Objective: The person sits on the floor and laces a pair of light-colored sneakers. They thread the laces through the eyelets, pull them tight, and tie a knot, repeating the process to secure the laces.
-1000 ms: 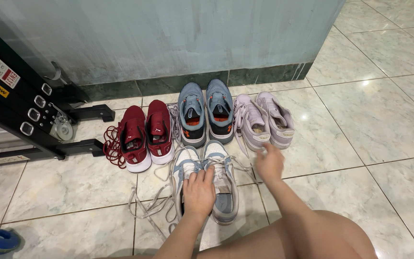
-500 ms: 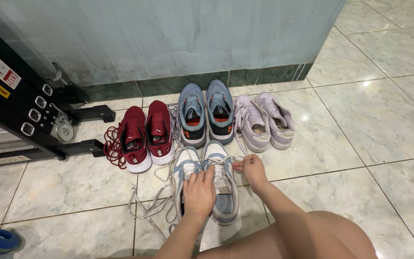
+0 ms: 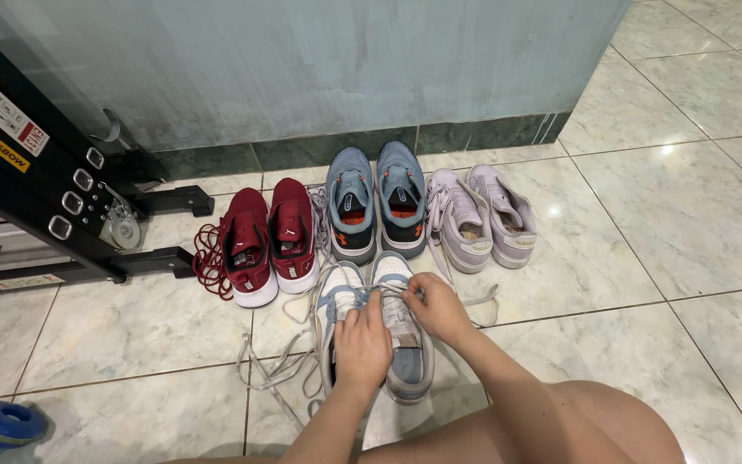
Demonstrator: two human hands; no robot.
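hands meet over the white sneakers [image 3: 388, 322]: left hand [image 3: 362, 344] pressing flat, right hand [image 3: 438, 308] pinching a lace [image 3: 395, 290], bare tile floor [image 3: 646, 258] rightward.

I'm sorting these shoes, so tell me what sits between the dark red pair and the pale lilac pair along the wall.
In the head view, the blue-grey pair stands between the dark red pair and the pale lilac pair.

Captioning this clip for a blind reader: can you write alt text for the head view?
Both hands work the laces of a white-and-grey sneaker pair on a tiled floor: left hand on top, right hand pinching a lace. Behind stand maroon sneakers, blue-grey sneakers and lilac sneakers.
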